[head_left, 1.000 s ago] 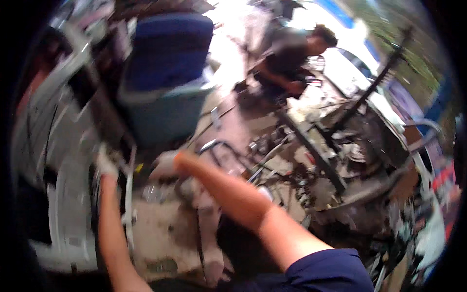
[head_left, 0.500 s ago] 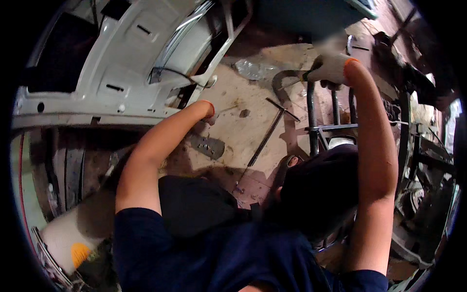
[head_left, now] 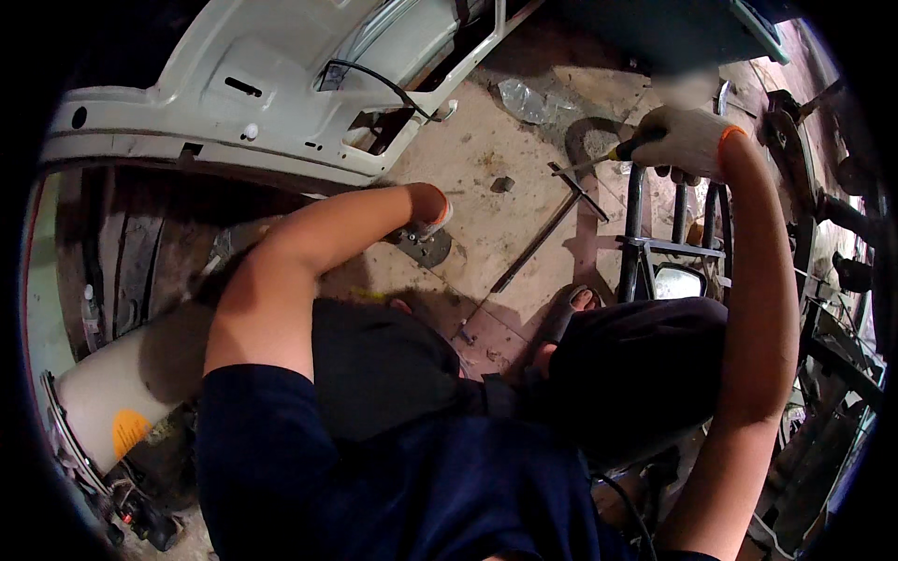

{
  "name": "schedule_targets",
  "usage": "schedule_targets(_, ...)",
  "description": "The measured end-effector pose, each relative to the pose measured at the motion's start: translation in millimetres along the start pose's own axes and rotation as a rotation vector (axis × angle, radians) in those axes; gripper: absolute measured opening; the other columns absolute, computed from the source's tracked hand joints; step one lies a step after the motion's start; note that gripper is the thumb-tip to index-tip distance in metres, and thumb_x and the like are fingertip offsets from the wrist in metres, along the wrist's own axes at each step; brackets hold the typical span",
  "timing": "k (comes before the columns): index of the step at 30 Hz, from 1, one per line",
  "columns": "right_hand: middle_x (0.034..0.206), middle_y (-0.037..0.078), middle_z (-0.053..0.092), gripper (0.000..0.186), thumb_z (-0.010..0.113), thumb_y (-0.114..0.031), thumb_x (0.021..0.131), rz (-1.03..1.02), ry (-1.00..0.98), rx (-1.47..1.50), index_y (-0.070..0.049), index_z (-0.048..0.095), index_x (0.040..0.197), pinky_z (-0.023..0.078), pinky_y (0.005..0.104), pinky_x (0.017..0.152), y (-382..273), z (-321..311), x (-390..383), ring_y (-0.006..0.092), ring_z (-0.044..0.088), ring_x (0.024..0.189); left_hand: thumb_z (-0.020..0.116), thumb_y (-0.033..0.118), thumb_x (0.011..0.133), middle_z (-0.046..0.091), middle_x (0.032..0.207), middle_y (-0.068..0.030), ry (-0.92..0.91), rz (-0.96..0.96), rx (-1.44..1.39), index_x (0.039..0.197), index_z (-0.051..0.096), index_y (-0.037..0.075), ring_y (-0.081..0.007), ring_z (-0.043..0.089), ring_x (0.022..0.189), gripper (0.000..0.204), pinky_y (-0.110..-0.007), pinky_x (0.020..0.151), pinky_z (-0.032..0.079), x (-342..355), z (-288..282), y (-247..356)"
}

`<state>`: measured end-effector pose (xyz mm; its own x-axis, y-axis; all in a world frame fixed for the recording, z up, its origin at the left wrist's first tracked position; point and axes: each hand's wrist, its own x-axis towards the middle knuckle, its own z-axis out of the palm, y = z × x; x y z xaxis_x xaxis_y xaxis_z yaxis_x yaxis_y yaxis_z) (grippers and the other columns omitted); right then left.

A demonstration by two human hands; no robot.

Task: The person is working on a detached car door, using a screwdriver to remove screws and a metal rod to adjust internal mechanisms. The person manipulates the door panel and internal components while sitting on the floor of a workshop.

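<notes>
Yellow-blk screwdriver held in R hand; L hand grip: can't tell; orange mark on wht cyl

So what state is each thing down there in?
Right hand: gloved, closed around a screwdriver
Screwdriver: held up, tip pointing left
Left hand: gloved, mostly hidden by its wrist; grip can't be told
T-shaped tool: lying loose on the floor
Clear plastic: crumpled, on the floor
Dark plate: partly covered by the left hand
Black-framed mirror: glass side showing
</notes>
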<state>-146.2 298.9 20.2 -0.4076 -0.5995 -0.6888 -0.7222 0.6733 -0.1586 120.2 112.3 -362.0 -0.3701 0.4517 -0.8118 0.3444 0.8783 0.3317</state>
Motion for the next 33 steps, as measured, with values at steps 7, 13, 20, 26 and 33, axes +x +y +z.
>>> schedule_targets(7, 0.073, 0.004, 0.063, 0.042, 0.069, -0.039, 0.084, -0.16, 0.198, 0.206, -0.002, 0.07, 0.103, 0.044, 0.026, 0.048, 9, -32, 51, 0.011, 0.055, 0.055, 0.061, 0.022, 0.087, 0.071, 0.103, -0.0143, 0.511, -0.589, -0.088, 0.103, 0.071, 0.01, -0.0304, 0.068, 0.091, 0.022, -0.046, 0.08, 0.054, -134, -125, 7)
schedule_targets(13, 0.072, 0.008, 0.063, 0.038, 0.071, -0.039, 0.083, 0.01, 0.59, 1.385, -0.001, 0.068, 0.084, 0.045, 0.0312, 0.05, 12, -72, 145, 0.0169, 0.056, 0.056, 0.06, 0.028, 0.088, 0.065, 0.095, -0.0168, 1.291, -1.118, 0.153, 0.101, 0.062, 0.006, -0.0363, 0.065, 0.09, 0.025, -0.05, 0.08, 0.052, -333, -211, 48)
schedule_targets(20, 0.076, 0.009, 0.059, 0.028, 0.071, -0.027, 0.084, -0.097, 0.552, 1.933, -0.001, 0.063, 0.082, 0.049, 0.0329, 0.053, 10, -67, 197, 0.0196, 0.061, 0.06, 0.058, 0.039, 0.086, 0.067, 0.093, -0.023, 0.427, -0.801, -0.334, 0.1, 0.062, 0.005, -0.0407, 0.065, 0.09, 0.037, -0.051, 0.079, 0.051, -326, -209, 200)
schedule_targets(26, 0.079, 0.008, 0.06, 0.024, 0.072, -0.025, 0.082, -0.091, 0.49, 2.048, -0.002, 0.064, 0.084, 0.049, 0.0332, 0.054, 17, -70, 218, 0.0186, 0.059, 0.06, 0.054, 0.043, 0.092, 0.066, 0.096, -0.0226, 0.498, -0.384, -0.606, 0.112, 0.06, 0.008, -0.0418, 0.064, 0.093, 0.041, -0.051, 0.082, 0.05, -293, -175, 255)
schedule_targets(33, 0.071, 0.006, 0.058, 0.024, 0.073, -0.028, 0.081, -0.009, 0.493, 2.063, -0.006, 0.064, 0.086, 0.044, 0.0341, 0.052, 53, -78, 227, 0.0192, 0.058, 0.059, 0.054, 0.048, 0.091, 0.068, 0.09, -0.0195, 0.419, -0.668, -0.393, 0.103, 0.061, 0.008, -0.0387, 0.066, 0.091, 0.042, -0.05, 0.082, 0.049, -283, -179, 222)
